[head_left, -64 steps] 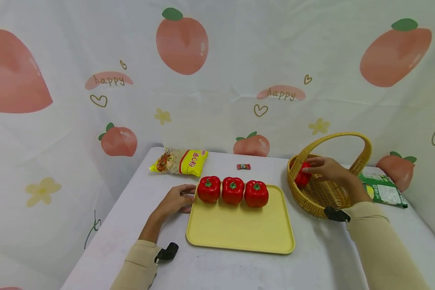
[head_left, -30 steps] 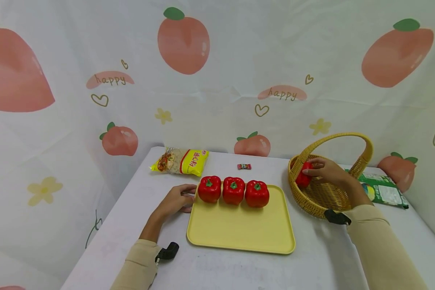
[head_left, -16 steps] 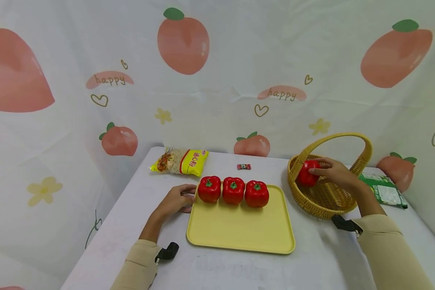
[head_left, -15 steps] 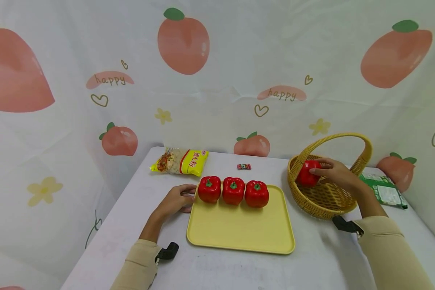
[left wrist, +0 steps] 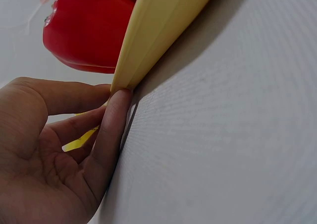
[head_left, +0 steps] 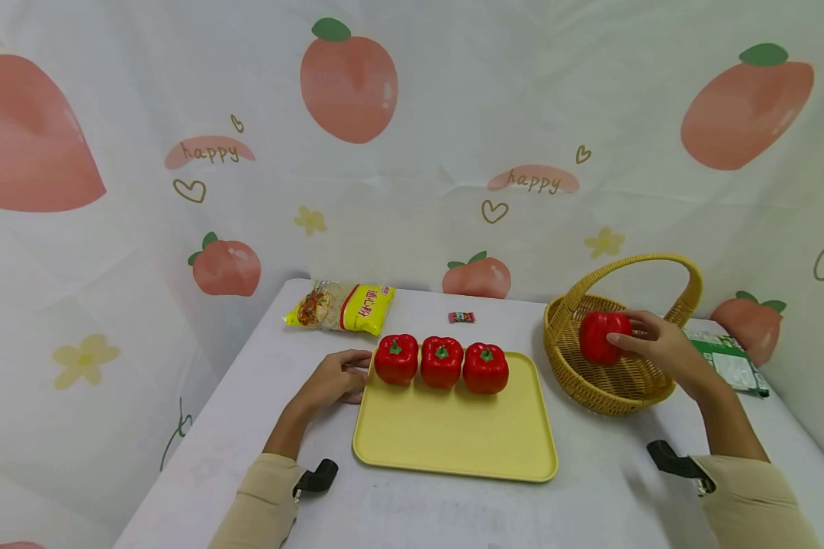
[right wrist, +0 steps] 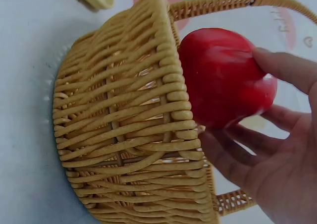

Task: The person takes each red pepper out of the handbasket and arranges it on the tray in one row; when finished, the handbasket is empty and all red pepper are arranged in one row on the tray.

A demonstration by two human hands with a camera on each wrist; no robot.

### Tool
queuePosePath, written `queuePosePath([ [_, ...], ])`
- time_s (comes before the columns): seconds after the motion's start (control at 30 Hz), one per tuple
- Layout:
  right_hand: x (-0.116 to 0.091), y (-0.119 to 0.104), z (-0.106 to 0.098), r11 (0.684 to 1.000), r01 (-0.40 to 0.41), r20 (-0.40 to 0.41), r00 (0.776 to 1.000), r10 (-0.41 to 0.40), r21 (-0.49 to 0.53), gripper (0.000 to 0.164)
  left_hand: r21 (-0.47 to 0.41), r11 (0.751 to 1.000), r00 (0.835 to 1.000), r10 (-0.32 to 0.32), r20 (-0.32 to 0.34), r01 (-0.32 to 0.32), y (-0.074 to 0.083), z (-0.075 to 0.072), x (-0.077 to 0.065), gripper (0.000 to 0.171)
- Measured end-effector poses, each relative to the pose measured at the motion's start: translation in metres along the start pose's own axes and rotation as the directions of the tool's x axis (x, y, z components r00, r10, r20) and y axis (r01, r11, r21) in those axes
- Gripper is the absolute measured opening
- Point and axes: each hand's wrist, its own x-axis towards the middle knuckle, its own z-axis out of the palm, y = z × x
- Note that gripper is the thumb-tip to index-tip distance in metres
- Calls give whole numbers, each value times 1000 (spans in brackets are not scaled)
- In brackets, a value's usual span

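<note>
My right hand (head_left: 669, 352) grips a glossy red bell pepper (head_left: 603, 338) between thumb and fingers. In the right wrist view the pepper (right wrist: 223, 78) is at the rim of the wicker basket (right wrist: 129, 120), whose handle arches behind it. At the left edge of the yellow tray (head_left: 453, 435), my left hand (head_left: 333, 377) pinches the rim. The left wrist view shows the thumb and a finger meeting at the tray's edge (left wrist: 148, 40). Three red bell peppers (head_left: 442, 362) stand in a row along the tray's far side, green stems up.
A yellow-and-clear food packet (head_left: 346, 306) lies at the back left. A small red wrapped sweet (head_left: 461, 317) is behind the tray. Right of the basket lies a green-and-white packet (head_left: 728, 360), partly hidden. A printed white curtain (head_left: 412, 183) hangs behind the table.
My right hand has lifted the bell pepper from the basket's left inner side and drawn it right and toward me. The left hand and the tray have stayed put.
</note>
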Motion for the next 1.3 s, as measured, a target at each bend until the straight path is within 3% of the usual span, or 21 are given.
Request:
queuePosePath([
  [0.43,-34,-18,11,982,167,-92,983,-159,91,60,-9,1000,1000,4,7,-4,0,-1,0,54],
  [0.6,-40,-29,19,966,229,-102,971,-218,116,66,0,1000,1000,4,6,-4,0,-1,0,54],
  [1.3,-39,-59,65,938,326,-54,945,-322,121,79,4,1000,1000,-2,4,2,1,-1,-1,55],
])
